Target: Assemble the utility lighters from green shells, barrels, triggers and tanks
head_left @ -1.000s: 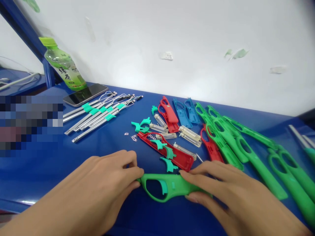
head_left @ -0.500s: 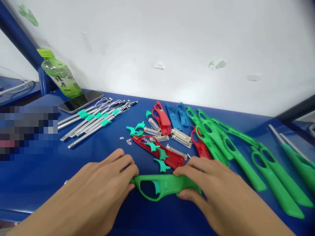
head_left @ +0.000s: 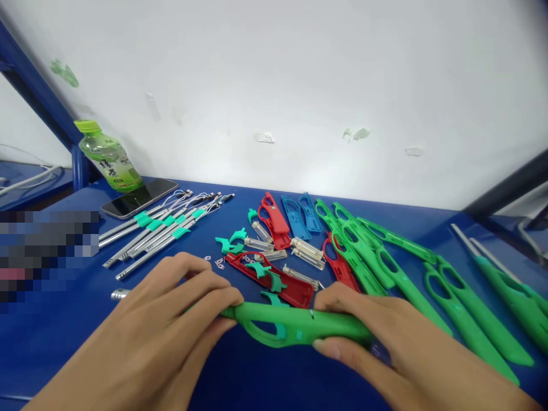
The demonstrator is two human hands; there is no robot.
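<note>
A green lighter body [head_left: 282, 324] with a finger loop and a teal trigger lies level between my two hands near the bottom middle. My left hand [head_left: 171, 325] is closed on its narrow left end, where a metal tube [head_left: 120, 294] sticks out beyond the hand. Fingers and thumb of my right hand [head_left: 372, 331] pinch the wide handle end. Just behind it lie teal triggers [head_left: 274, 298], a red shell half [head_left: 295, 290] and clear fluid tanks [head_left: 306, 251].
Metal tubes with wires [head_left: 158, 228] lie at left, by a phone [head_left: 139, 198] and a green bottle [head_left: 112, 162]. Blue shells [head_left: 297, 217] and green shells [head_left: 411, 285] spread right; green lighters with tubes [head_left: 509, 291] lie far right. A white wall [head_left: 299, 85] stands behind.
The green body has turned so more of its upper edge shows, and my right hand has shifted slightly right along it. The view has tilted up, so the table items appear lower.
</note>
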